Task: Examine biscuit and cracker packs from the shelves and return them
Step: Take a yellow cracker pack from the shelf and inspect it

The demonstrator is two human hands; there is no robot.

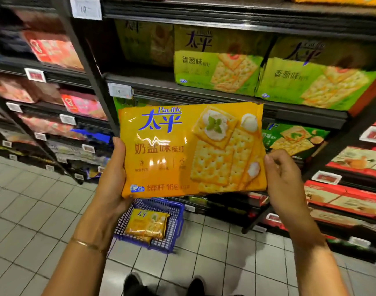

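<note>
- Currently, the yellow-orange glossy plastic cracker pack point(191, 150) is held in the air in front of the dark metal shelves point(204, 96), printed face toward the camera and its long side roughly level.
- Left hand point(113, 176): curled round the pack's left edge and lower left corner, palm underneath, taking the load.
- Right hand point(283, 178): fingers curled, tips at the pack's right edge. Whether they pinch the seam or only rest against it cannot be determined.
- Handling, as judged: the film wrapper is smooth and shiny, so it is likely to slide in a loose hold. The contents are thin crackers and likely to break, so avoid bending or squeezing the middle. The weight looks moderate for a pack of this kind.
- Recommended hold: both short edges, or one palm flat under the base. Keep the pack flat when sliding it onto its shelf.
- Surroundings: green cracker packs point(217, 69) stand on the shelf above, and red boxes point(343, 199) fill the lower right bays.
- Floor: pale square tiles point(33, 210). A blue mesh basket point(177, 223) sits on them below the pack, with a second yellow pack point(148, 225) inside.
</note>
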